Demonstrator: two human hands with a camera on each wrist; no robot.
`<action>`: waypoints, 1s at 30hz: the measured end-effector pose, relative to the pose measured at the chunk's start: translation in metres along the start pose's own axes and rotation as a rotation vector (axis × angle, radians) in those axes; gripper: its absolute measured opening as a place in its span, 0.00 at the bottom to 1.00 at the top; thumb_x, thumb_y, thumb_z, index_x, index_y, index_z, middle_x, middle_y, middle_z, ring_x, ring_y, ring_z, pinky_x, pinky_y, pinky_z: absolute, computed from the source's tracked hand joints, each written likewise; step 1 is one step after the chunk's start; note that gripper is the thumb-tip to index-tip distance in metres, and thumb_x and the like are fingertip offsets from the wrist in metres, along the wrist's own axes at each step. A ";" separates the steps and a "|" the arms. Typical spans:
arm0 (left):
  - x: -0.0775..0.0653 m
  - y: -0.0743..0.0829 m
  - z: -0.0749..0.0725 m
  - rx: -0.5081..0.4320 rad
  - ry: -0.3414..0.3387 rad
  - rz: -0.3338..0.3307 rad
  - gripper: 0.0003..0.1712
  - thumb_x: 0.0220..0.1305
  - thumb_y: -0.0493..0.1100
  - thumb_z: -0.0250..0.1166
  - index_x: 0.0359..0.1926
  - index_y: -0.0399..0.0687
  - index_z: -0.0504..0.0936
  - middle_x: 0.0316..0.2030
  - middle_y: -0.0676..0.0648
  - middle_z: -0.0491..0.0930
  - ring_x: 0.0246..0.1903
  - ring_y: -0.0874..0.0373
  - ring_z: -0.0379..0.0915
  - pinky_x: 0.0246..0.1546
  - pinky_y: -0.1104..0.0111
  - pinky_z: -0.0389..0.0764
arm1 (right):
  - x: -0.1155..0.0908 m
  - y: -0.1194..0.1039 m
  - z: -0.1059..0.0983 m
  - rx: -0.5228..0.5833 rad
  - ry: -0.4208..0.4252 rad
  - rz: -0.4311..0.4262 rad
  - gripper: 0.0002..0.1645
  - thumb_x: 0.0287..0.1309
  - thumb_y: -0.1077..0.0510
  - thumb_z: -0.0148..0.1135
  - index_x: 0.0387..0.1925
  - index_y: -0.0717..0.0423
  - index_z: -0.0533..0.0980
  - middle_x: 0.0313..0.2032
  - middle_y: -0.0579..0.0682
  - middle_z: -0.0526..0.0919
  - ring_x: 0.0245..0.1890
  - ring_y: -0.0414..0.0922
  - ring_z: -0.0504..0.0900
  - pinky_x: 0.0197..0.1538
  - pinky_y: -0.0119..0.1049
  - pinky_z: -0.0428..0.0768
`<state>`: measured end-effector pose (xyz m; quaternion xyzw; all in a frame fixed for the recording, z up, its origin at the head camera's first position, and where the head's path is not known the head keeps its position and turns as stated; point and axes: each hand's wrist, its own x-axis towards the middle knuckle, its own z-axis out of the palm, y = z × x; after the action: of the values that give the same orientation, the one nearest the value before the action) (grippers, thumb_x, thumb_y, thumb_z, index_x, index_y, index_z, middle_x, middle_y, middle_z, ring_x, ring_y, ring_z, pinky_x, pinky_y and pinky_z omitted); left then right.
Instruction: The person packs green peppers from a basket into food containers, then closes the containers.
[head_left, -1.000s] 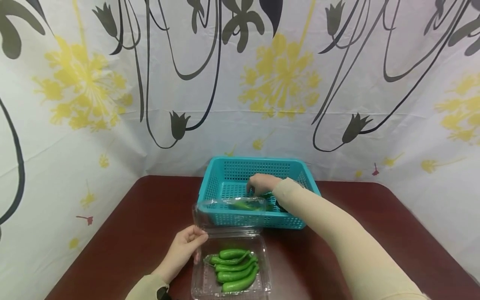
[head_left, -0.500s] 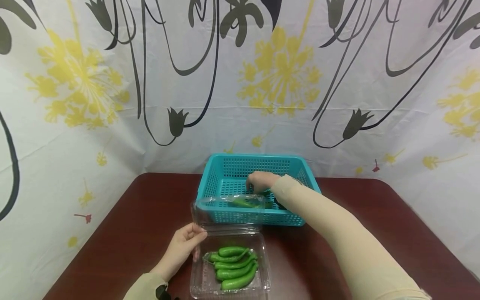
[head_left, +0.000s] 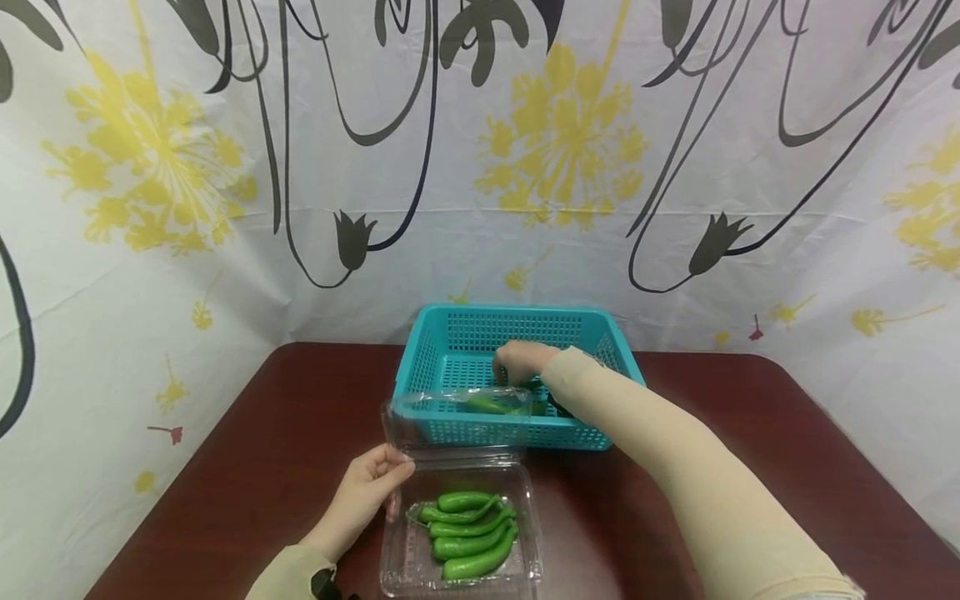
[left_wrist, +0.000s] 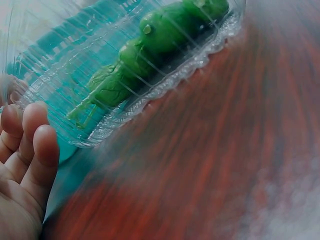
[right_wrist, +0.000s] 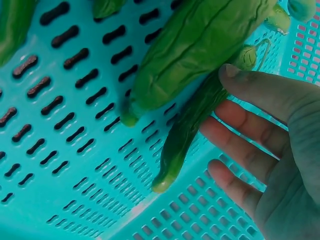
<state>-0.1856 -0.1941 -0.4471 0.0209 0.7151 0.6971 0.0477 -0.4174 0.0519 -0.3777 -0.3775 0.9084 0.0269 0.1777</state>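
Observation:
My left hand (head_left: 363, 492) pinches the left edge of a clear plastic clamshell box (head_left: 403, 562), near its hinge, thumb on top. Several green peppers (head_left: 474, 533) lie side by side in its base. The raised lid (head_left: 397, 427) overlaps the front of a turquoise basket (head_left: 517, 312) in the head view. Inside that basket my right hand (head_left: 522, 360) reaches down. The right wrist view shows its thumb and fingertips gripping a slim dark green pepper (right_wrist: 192, 122) near the stem end. A larger wrinkled green pepper (right_wrist: 182, 55) lies right beside it.
More green peppers (right_wrist: 12, 25) are in the basket. Box and basket stand close together on a dark red-brown table (head_left: 330, 392). Behind the table hangs a white patterned cloth (head_left: 420, 275). The right sleeve (head_left: 675, 458) crosses the basket's right front rim.
The head view has tilted slightly, so the scene sits a little higher. Both hands stay nearly where they were, one at the box edge, one in the basket.

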 end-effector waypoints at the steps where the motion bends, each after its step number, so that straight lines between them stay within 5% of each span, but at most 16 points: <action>1: 0.000 0.001 0.000 -0.001 0.003 -0.004 0.17 0.64 0.43 0.66 0.42 0.32 0.75 0.22 0.41 0.75 0.12 0.59 0.67 0.14 0.67 0.74 | -0.001 0.000 0.000 0.001 -0.001 0.001 0.15 0.61 0.68 0.60 0.41 0.47 0.84 0.43 0.46 0.83 0.42 0.43 0.80 0.40 0.36 0.80; 5: -0.001 0.001 0.001 -0.002 0.002 -0.001 0.17 0.64 0.43 0.66 0.42 0.32 0.75 0.22 0.42 0.75 0.12 0.59 0.67 0.14 0.67 0.74 | -0.002 0.000 -0.001 0.007 0.000 0.001 0.15 0.60 0.69 0.59 0.35 0.46 0.83 0.37 0.43 0.81 0.35 0.39 0.77 0.34 0.34 0.77; 11: -0.002 0.000 0.002 -0.006 -0.013 0.001 0.18 0.64 0.44 0.66 0.43 0.31 0.75 0.23 0.42 0.76 0.12 0.59 0.67 0.15 0.67 0.74 | -0.006 0.000 0.000 0.058 -0.030 0.002 0.20 0.59 0.73 0.51 0.19 0.47 0.71 0.21 0.44 0.61 0.23 0.42 0.54 0.30 0.38 0.56; 16: -0.001 -0.001 0.002 -0.004 -0.009 -0.008 0.18 0.64 0.44 0.66 0.44 0.32 0.75 0.23 0.41 0.76 0.12 0.58 0.67 0.15 0.66 0.75 | -0.006 0.001 0.002 0.055 -0.024 0.020 0.20 0.62 0.72 0.51 0.21 0.47 0.73 0.22 0.44 0.65 0.23 0.42 0.56 0.30 0.38 0.57; 23: -0.002 0.000 0.003 -0.006 -0.002 -0.012 0.18 0.64 0.44 0.66 0.43 0.32 0.75 0.24 0.41 0.76 0.12 0.59 0.67 0.15 0.67 0.74 | -0.005 0.003 0.000 0.052 -0.043 0.025 0.23 0.62 0.71 0.50 0.18 0.46 0.60 0.20 0.44 0.52 0.21 0.42 0.48 0.30 0.40 0.53; 26: -0.002 0.001 0.003 -0.003 0.002 -0.007 0.17 0.64 0.44 0.66 0.42 0.33 0.75 0.23 0.41 0.76 0.12 0.59 0.67 0.15 0.67 0.74 | -0.008 0.003 -0.004 0.047 -0.034 0.030 0.21 0.62 0.69 0.55 0.19 0.45 0.67 0.20 0.40 0.59 0.21 0.39 0.55 0.27 0.37 0.58; 30: -0.003 0.001 0.002 -0.001 0.007 0.002 0.17 0.64 0.44 0.66 0.42 0.32 0.75 0.23 0.41 0.76 0.12 0.59 0.67 0.14 0.67 0.74 | -0.013 0.005 -0.010 0.049 -0.001 0.040 0.09 0.59 0.64 0.64 0.34 0.45 0.81 0.33 0.41 0.78 0.31 0.39 0.75 0.34 0.37 0.77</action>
<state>-0.1822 -0.1920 -0.4459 0.0191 0.7150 0.6974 0.0444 -0.4156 0.0626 -0.3642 -0.3547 0.9161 0.0083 0.1870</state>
